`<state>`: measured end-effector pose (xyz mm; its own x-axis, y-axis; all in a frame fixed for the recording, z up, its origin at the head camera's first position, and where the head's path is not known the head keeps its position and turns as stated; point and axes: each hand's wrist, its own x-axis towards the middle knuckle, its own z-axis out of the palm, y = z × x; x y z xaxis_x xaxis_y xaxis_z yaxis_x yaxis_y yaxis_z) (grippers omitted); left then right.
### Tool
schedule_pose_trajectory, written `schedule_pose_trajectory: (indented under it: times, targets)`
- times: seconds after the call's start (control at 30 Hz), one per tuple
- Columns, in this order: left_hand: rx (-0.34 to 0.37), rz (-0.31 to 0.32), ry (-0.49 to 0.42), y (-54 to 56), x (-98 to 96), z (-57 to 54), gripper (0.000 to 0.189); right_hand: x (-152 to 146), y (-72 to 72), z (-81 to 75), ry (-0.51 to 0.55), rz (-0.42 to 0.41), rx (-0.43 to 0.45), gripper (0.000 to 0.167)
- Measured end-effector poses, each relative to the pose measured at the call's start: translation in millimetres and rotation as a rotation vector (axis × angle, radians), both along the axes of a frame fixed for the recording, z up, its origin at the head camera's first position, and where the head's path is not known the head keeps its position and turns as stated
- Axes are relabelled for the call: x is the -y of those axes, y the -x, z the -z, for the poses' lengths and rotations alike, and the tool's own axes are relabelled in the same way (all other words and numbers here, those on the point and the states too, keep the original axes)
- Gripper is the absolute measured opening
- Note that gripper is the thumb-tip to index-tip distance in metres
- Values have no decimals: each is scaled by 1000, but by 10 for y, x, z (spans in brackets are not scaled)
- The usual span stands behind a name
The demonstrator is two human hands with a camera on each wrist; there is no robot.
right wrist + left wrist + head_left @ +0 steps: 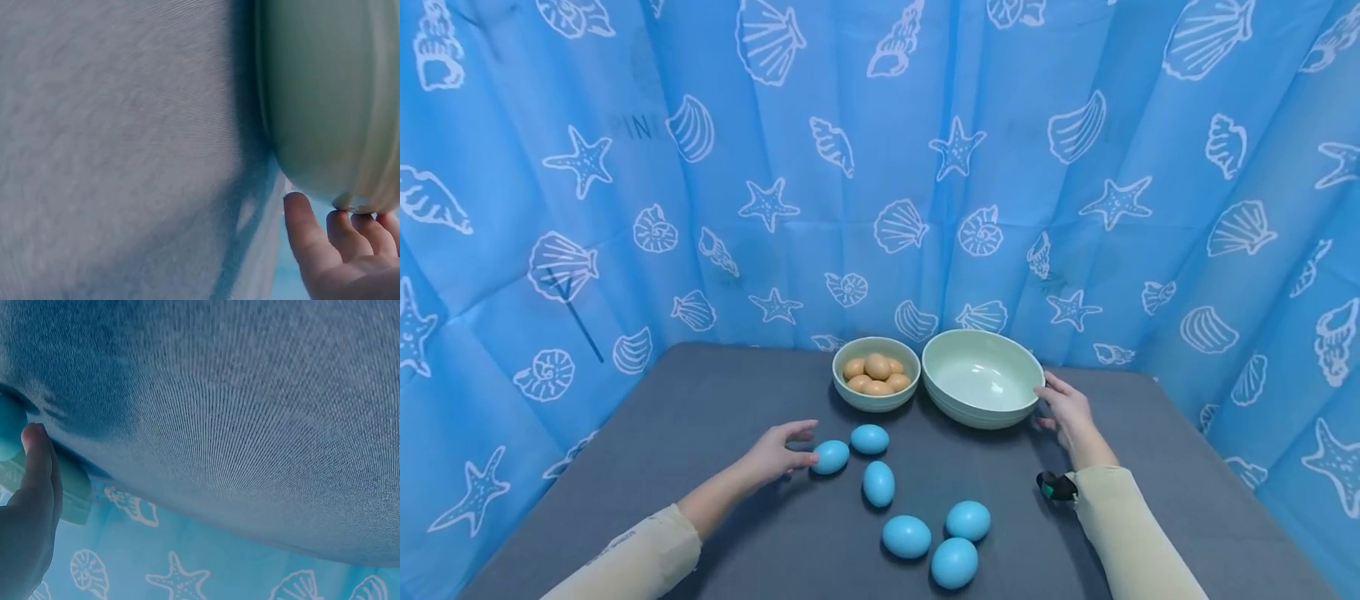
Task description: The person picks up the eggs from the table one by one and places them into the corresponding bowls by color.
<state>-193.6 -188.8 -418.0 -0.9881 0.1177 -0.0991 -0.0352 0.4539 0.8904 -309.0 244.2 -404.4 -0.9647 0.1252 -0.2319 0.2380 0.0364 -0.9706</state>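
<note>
Blue egg, view by view: the head view shows the whole of the blue egg (831, 457) on the bench (760, 533); the left wrist view catches only part of it, at its 9 o'clock edge.
Egg and left fingers: it lies at 3 o'clock of the left hand (775, 454), right at the thumb's tip; whether skin meets shell cannot be told.
Left fingers: stretched out, thumb and forefinger apart.
Egg's look: plain light blue, smooth, lying on its side.
Other blue eggs: five; one (869, 439) near it at 2 o'clock, one (878, 484) at 4, and three (906, 537) grouped farther off between 4 and 5.
Small bowl: pale green (874, 403), at 1 o'clock of the egg; the head view alone shows the brown eggs (876, 367) heaped inside.
Large bowl: pale green and upright (981, 367), just beside the small one at its 3 o'clock; the head view shows its glossy inside, the right wrist view its ridged outer wall.
Right hand: between 3 and 4 o'clock (1067, 408) of that bowl, fingertips touching the wall, one digit apart from the others.
Right cuff: a black device (1056, 486) at its 10 o'clock.
Curtain: blue with white shells and starfish (850, 200), across 12 o'clock.
</note>
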Motion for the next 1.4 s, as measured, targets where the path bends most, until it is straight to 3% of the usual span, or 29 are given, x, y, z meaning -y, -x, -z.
schedule_pose_trajectory:
  times: [0.17,0.33,0.57,0.87,1.17,1.4]
  targets:
    - [19,-4,11,7,-61,18,62,-52,-9,-15,132,-19,37,68]
    - [24,-35,34,45,-116,42,62,-27,10,20,106,-16,-2,67]
    - [36,-57,59,90,-149,56,59,74,41,43,35,58,-57,64]
    - [59,-59,41,97,-201,80,53,116,48,48,84,93,-135,63]
    - [59,-51,41,93,-195,82,48,87,73,74,158,64,-105,63]
    - [57,-70,24,113,-207,1,47,85,70,60,184,56,-104,64]
